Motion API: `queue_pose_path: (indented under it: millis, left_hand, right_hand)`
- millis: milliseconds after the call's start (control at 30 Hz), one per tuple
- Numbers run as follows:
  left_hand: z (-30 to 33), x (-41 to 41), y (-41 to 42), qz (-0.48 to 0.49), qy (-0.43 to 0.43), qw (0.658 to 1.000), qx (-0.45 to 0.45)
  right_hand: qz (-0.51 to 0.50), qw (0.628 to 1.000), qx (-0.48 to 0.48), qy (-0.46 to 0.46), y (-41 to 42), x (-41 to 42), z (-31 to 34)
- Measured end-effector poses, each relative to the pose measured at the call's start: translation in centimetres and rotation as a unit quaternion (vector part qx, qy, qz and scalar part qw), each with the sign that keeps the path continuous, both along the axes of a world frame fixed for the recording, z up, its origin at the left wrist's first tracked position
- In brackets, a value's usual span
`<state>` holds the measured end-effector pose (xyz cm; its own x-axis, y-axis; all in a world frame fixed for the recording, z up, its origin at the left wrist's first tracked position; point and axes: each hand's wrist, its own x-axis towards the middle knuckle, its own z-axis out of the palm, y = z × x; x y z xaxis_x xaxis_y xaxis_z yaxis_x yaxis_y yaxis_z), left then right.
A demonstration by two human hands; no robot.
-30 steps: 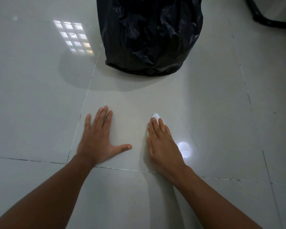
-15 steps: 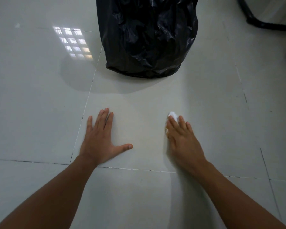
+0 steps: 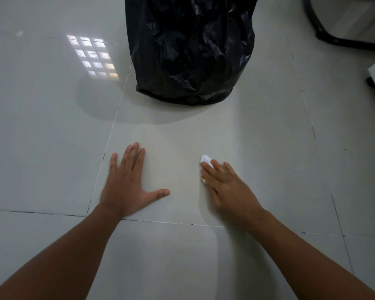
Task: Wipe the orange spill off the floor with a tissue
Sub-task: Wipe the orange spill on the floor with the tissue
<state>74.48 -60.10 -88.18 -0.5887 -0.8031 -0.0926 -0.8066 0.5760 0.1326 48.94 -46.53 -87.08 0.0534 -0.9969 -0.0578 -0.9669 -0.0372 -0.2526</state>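
Pressing crumpled white tissue (image 3: 205, 159), glossy tiles (image 3: 52, 126)

Glossy pale floor tiles (image 3: 52, 148) reflect a gridded window (image 3: 92, 58) at far left; a black furniture base (image 3: 325, 37) curves at far right.

The right hand (image 3: 225, 187) is covering most of the tissue (image 3: 205, 159), the top edge is cutting off the black bag (image 3: 191, 46), and motion is blurring the fingers (image 3: 217, 167).
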Motion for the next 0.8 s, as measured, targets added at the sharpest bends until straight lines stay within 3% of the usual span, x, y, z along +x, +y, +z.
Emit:
queue_pose_path:
  millis: [133, 233, 467, 667, 800]
  left_hand:
    - [0.0, -0.1, 0.1, -0.002, -0.002, 1.000, -0.001]
    - [0.0, -0.2, 0.0, -0.002, -0.002, 1.000, -0.001]
    - [-0.1, 0.0, -0.3, -0.005, 0.000, 1.000, 0.004]
    - [-0.3, 0.2, -0.4, -0.010, 0.047, 0.999, -0.003]
    - [-0.3, 0.4, -0.4, -0.009, 0.048, 0.999, -0.009]
  right_hand:
    - [-0.130, 0.991, 0.000, -0.006, 0.5, -3.6, 0.1]
    - [-0.153, 0.988, 0.011, -0.033, -1.4, -4.4, 0.1]
    - [-0.135, 0.987, 0.042, -0.071, -10.1, -2.7, 0.5]
    - [0.002, 0.993, 0.089, -0.074, -17.0, 1.0, 1.2]
    - [-0.014, 0.995, 0.000, -0.095, -16.4, 2.1, 1.7]
